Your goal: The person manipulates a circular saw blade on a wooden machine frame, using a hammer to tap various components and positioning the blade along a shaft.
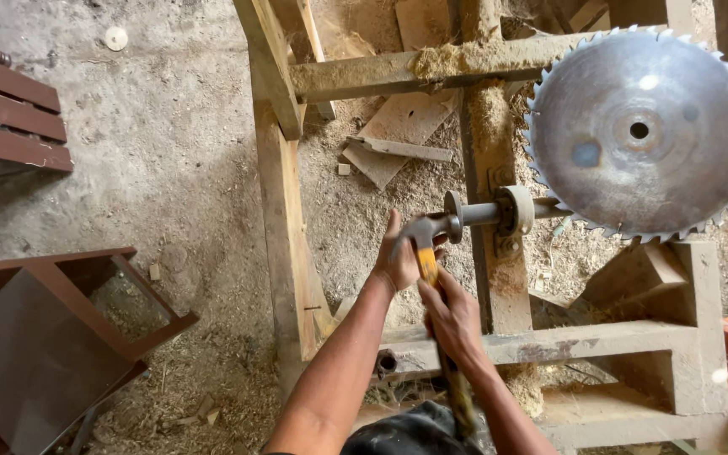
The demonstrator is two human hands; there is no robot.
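Right hand grip clamped on the handle of a claw hammer, yellow-and-dark shaft running down toward the body, blurred at its low end. Left hand grip: fingers spread apart, palm up by the hammer head; can't tell whether it touches the head or just sits behind it. Hammer head sits at the free end of a steel shaft, touching or just short of it, blur hides which.

Largest to smallest:
- Wooden frame: rough posts and cross beams, caked in sawdust, standing on a dirt floor strewn with sawdust and offcuts.
- Circular saw blade: big, toothed, dull grey, centre hole visible, upper right, at the far end of the shaft line. Its join to the shaft is hidden behind the blade face.
- Dark red-brown furniture frame, lower left on the floor, well apart from the hands.
- Slatted red-brown piece, upper left edge.
- Flat wood scraps under the frame's top beam.
- Bearing block: round collar around the shaft, mounted on a vertical post.
- Flange disc on the shaft end, right beside the hammer head.
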